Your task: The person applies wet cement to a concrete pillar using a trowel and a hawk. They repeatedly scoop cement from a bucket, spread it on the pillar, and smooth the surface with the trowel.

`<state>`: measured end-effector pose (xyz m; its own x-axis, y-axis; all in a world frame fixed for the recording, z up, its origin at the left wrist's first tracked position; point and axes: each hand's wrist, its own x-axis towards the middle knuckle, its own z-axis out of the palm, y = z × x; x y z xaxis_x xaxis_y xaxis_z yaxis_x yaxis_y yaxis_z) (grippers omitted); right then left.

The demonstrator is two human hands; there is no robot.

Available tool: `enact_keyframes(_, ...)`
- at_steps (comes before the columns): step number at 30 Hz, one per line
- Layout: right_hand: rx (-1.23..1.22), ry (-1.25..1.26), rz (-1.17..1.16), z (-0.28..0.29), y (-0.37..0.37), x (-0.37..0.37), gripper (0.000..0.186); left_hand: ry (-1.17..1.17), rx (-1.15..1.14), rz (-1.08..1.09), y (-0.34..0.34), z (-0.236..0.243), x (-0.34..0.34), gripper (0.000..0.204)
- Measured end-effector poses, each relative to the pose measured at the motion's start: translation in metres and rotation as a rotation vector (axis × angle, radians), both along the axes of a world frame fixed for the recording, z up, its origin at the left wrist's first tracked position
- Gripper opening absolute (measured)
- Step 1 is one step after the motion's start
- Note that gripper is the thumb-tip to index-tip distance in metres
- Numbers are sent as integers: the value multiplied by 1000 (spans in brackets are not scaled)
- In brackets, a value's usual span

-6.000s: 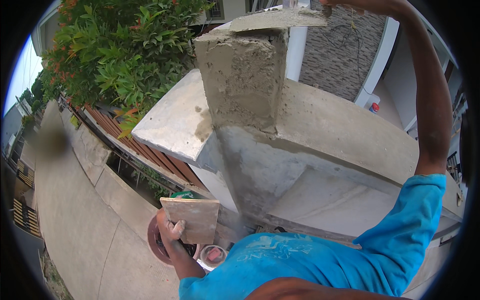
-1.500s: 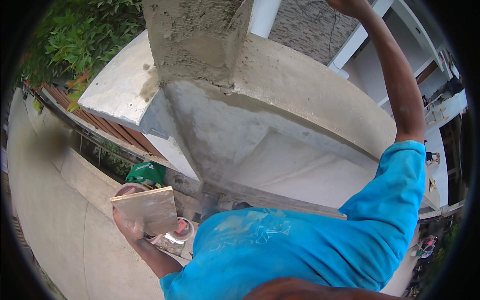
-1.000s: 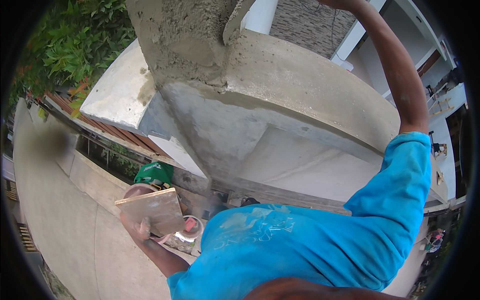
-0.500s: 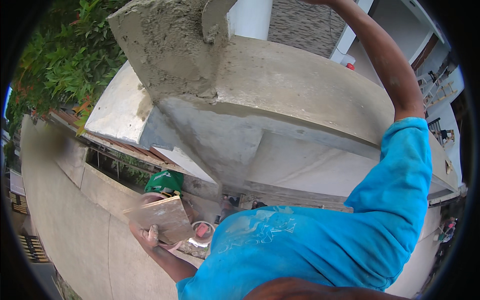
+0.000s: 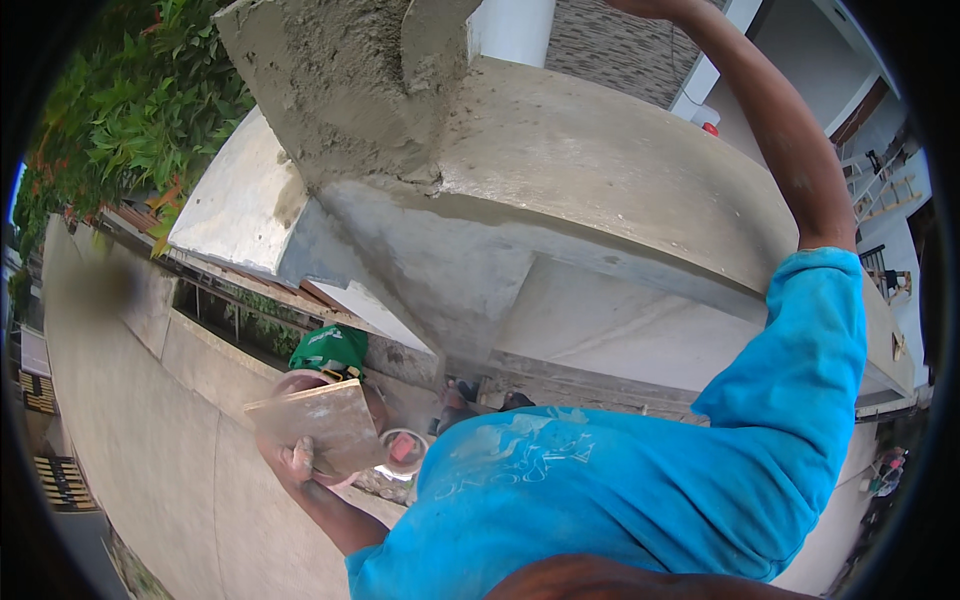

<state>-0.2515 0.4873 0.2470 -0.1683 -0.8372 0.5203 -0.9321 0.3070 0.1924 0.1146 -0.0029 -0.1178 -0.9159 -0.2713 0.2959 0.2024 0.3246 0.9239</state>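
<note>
Left hand [image 5: 297,464] is gripping low, looking pale-smeared, left forearm [image 5: 342,518] angling outward; right arm [image 5: 770,115] is arching high up front, right hand [image 5: 648,7] barely showing.

Daylit pale pavement [image 5: 140,400] and grey patterned wall [image 5: 620,50]

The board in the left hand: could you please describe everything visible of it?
The board is thin, flat, roughly square and plywood-like, with a pale yellowish upper edge and a grey-brown face bearing lighter smears. It tilts at the lower left of the view, that face toward the camera. The left hand holds it near its lower left corner, thumb over the face, fingers mostly hidden. It partly covers a reddish tub; whether they touch cannot be told.
</note>
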Motion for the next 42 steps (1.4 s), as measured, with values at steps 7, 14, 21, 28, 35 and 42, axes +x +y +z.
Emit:
enact_keyframes(7,62,7,-44,1,1,13,27,-10,12,21,3,-3,-9,84)
enact_keyframes(14,-33,-63,-101,-11,2,16,29,-9,101,5,18,8,-11,61)
enact_keyframes(21,96,55,-150,-24,9,1,27,17,105,46,23,2,-13,44)
enact_keyframes(28,-33,-119,-100,-24,1,15,29,12,129,47,16,-7,-14,48)
enact_keyframes(35,90,-15,-140,-34,9,4,33,34,220,-9,32,6,-25,59)
enact_keyframes(42,17,-151,-105,-29,-5,17,33,-14,289,95,50,20,-25,69)
